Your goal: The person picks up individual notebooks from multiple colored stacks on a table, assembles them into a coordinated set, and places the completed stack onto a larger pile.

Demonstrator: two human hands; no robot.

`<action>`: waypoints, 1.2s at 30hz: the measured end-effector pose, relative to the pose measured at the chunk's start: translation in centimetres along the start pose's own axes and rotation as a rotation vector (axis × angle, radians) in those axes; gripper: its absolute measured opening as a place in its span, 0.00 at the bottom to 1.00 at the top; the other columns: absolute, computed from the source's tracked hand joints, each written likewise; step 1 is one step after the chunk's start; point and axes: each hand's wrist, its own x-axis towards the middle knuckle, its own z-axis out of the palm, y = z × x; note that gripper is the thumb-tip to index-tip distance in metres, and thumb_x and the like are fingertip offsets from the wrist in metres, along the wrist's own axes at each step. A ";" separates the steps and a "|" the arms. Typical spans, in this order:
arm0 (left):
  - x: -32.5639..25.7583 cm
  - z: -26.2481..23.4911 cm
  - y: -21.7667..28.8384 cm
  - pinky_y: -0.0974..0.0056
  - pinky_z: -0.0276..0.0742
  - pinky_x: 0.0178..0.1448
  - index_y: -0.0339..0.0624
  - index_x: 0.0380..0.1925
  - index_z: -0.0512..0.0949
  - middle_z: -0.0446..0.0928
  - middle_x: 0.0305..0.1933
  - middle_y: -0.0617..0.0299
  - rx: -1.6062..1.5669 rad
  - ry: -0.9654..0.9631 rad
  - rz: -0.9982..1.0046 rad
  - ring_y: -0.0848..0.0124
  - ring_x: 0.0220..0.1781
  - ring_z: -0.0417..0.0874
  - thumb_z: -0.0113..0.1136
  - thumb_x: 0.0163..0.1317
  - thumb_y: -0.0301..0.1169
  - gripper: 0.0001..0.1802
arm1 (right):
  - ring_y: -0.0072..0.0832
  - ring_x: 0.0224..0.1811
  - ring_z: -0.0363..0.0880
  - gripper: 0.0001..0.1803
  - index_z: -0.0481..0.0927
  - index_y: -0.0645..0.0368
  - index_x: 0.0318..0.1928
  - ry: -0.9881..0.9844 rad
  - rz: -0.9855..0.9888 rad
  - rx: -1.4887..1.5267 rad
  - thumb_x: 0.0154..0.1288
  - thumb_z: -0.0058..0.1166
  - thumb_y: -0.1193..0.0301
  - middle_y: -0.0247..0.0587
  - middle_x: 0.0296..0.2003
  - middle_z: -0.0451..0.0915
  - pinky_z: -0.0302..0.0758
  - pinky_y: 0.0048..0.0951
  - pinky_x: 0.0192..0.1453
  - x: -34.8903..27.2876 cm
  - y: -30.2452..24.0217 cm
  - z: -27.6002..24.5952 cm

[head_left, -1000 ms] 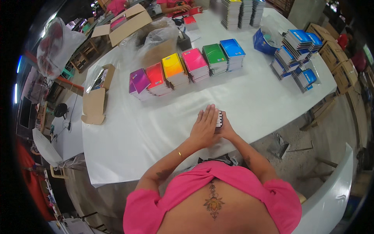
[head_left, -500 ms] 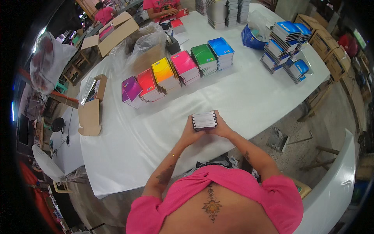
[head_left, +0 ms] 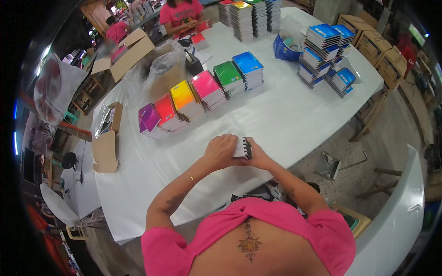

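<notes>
Between my two hands, above the near part of the white table (head_left: pixel 184 179), is a small stack of spiral notebooks (head_left: pixel 240 148), with page edges and dark binding loops showing. My left hand (head_left: pixel 222 151) is closed over its left side, the back of the hand upward. My right hand (head_left: pixel 258 155) grips the right side. Beyond them runs a slanting row of notebook stacks: purple (head_left: pixel 149 117), red (head_left: pixel 166 109), yellow (head_left: pixel 185 95), pink (head_left: pixel 207 86), green (head_left: pixel 228 74) and blue (head_left: pixel 248 63). The covers of the held notebooks are mostly hidden.
Crisscrossed blue notebook piles (head_left: pixel 322 50) and a blue bag (head_left: pixel 285 48) stand at right. Tall notebook stacks (head_left: pixel 242 23) rise at the back. Across the table a person (head_left: pixel 182 18) handles a red notebook. An opened cardboard box (head_left: pixel 106 147) lies left; a black tape dispenser (head_left: pixel 193 63) stands behind the row.
The held notebook stack has turned, its binding loops now toward the right. My left hand has shifted from its side to over it. The view has shifted slightly.
</notes>
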 end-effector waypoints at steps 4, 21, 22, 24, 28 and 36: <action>2.6 -5.1 2.8 0.57 0.77 0.46 0.39 0.42 0.75 0.79 0.39 0.56 -0.006 0.041 0.224 0.58 0.41 0.82 0.77 0.43 0.50 0.34 | 0.49 0.68 0.69 0.53 0.58 0.54 0.74 -0.268 0.322 1.165 0.59 0.60 0.36 0.55 0.62 0.73 0.66 0.56 0.69 -2.7 -2.5 -8.4; 21.5 1.8 12.7 0.44 0.63 0.72 0.48 0.67 0.68 0.48 0.77 0.34 -0.186 0.354 0.240 0.39 0.75 0.57 0.74 0.54 0.36 0.40 | 0.32 0.54 0.78 0.32 0.71 0.61 0.61 0.863 0.060 0.817 0.63 0.64 0.55 0.42 0.52 0.78 0.76 0.38 0.61 -6.7 -4.8 -39.3; 21.4 2.5 13.2 0.45 0.65 0.71 0.48 0.64 0.71 0.49 0.77 0.35 -0.170 0.340 0.229 0.39 0.74 0.59 0.74 0.55 0.36 0.36 | 0.31 0.52 0.78 0.31 0.72 0.61 0.58 0.993 -0.018 0.792 0.63 0.65 0.55 0.41 0.50 0.79 0.77 0.37 0.58 -5.9 -4.2 -41.5; 21.3 4.0 14.0 0.44 0.65 0.71 0.47 0.63 0.72 0.50 0.77 0.36 -0.182 0.299 0.219 0.39 0.73 0.60 0.74 0.55 0.36 0.35 | 0.31 0.50 0.78 0.29 0.74 0.61 0.56 1.085 0.011 0.781 0.62 0.66 0.55 0.41 0.49 0.79 0.76 0.36 0.55 -4.2 -2.4 -46.1; 22.2 5.4 14.9 0.47 0.69 0.68 0.44 0.58 0.76 0.56 0.74 0.38 -0.224 0.221 0.218 0.41 0.69 0.66 0.72 0.57 0.35 0.28 | 0.33 0.52 0.73 0.30 0.77 0.59 0.53 1.267 0.101 0.826 0.57 0.69 0.53 0.42 0.49 0.79 0.67 0.38 0.59 -2.2 2.7 -54.4; 20.0 6.6 12.5 0.48 0.73 0.64 0.45 0.55 0.78 0.62 0.71 0.42 -0.178 0.194 0.029 0.45 0.66 0.71 0.70 0.58 0.34 0.24 | 0.24 0.22 0.72 0.16 0.73 0.53 0.29 1.286 0.053 0.828 0.59 0.70 0.62 0.32 0.26 0.74 0.67 0.28 0.22 3.2 4.4 -55.4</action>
